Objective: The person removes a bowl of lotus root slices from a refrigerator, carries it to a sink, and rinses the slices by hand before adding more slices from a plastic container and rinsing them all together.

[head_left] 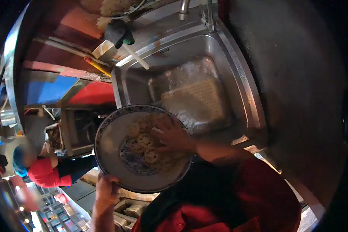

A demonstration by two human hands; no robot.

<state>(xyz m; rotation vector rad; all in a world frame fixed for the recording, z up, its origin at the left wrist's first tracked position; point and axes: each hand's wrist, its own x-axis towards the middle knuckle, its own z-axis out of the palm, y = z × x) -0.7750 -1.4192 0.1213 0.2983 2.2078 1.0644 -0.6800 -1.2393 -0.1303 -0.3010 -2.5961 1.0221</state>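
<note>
Red sleeve of mine (266,185) looms closest. Leftmost, a person in a red top and blue cap (42,170) stands well apart. My left hand (107,186) grips the rim of a wide patterned bowl (110,149); pale lotus-root slices (145,140) lie inside it. My right hand (172,136), fingers spread, touches them. Beyond, rightward, is a steel sink (241,83), partly covered by the bowl.

no lettering, label, brand, number or sign can be read here.
</note>
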